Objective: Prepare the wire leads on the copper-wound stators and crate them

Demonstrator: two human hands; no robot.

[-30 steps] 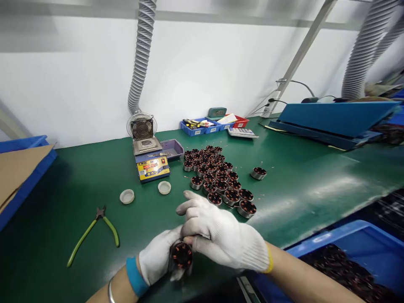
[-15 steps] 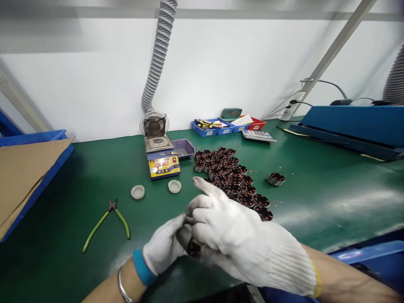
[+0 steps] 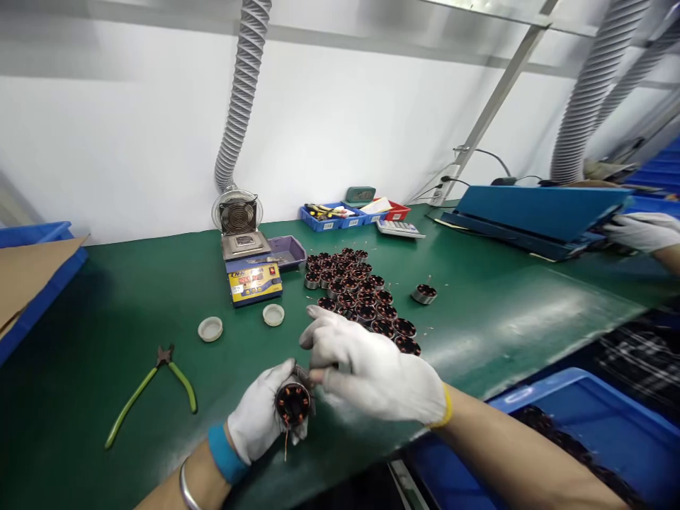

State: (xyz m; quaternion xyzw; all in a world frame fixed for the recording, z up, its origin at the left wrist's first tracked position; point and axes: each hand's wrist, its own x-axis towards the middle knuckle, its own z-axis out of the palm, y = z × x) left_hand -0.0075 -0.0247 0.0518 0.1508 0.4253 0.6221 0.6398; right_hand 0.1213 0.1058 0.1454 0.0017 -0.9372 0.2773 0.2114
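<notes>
A big green bench (image 3: pixel 478 304) is running along the white wall. A long blue machine (image 3: pixel 536 216) is sitting near its back edge, toward the right, and another person's gloved hand (image 3: pixel 645 232) is showing by the machine's far end. A blue bin (image 3: pixel 621 411) is standing beside the bench's front edge and is holding more dark parts.

A bunch of wound rings (image 3: pixel 365 304) is spreading from the middle of the bench toward the back edge. A yellow and blue heater box (image 3: pixel 256 283) is sitting behind two small white cups (image 3: pixel 210 329), nearer the back edge.

The person's white-gloved right hand (image 3: pixel 372 368) is bending its fingers above the front edge. Its thumb tip is being placed by the side of the held ring (image 3: pixel 293 405), but I can't tell if it is pinching anything. The left hand (image 3: pixel 260 411) is wrapping its grip firmly around that ring, just over the front edge, with the copper side showing. Green pliers (image 3: pixel 165 356) are lying to the left, touched by nobody. One thin wire (image 3: pixel 286 446) is hanging from the ring.

The person seems to be working on the ring's side with the right fingers. The next move seems to be calling for a steady left hand and a gentle right one.
</notes>
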